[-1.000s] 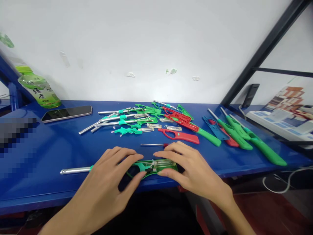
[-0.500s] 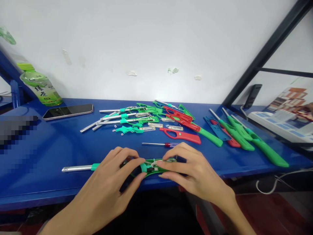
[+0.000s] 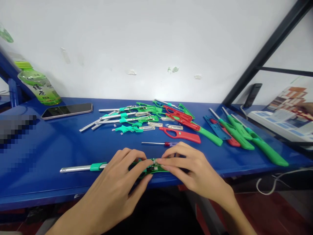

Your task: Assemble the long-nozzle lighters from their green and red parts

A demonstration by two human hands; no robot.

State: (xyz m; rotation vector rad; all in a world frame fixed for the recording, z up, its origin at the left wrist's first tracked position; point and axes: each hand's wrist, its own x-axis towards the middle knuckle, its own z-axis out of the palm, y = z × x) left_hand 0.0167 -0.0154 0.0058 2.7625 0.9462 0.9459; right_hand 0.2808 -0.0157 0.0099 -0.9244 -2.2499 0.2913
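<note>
An opened long-reach lighter point(image 3: 97, 166) lies near the table's front edge, its metal tube pointing left. Its green handle shell shows small inner parts point(image 3: 153, 166) between my fingertips. My left hand point(image 3: 124, 178) is closed around the shell just behind the tube, thumb on the near side. From the right, my right hand point(image 3: 195, 166) pinches at the inner parts and shell, thumb and fingertips together. My fingers cover much of the handle. Just beyond my right hand lies a screwdriver point(image 3: 156, 143) with a red and clear handle, partly hidden.
Several lighter pieces point(image 3: 129, 129), metal tubes and clear gas tanks lie heaped mid-table. A red shell point(image 3: 186, 135) sits nearer. Green lighters point(image 3: 266, 148) are at right. A phone point(image 3: 68, 110) and a tea bottle point(image 3: 40, 85) stand at left. A black frame post point(image 3: 264, 49) rises right.
My left hand has moved slightly right along the handle, its thumb and index fingertip nearer my right fingertips. My right fingers have drawn closer together. The lighter has shifted slightly left.
</note>
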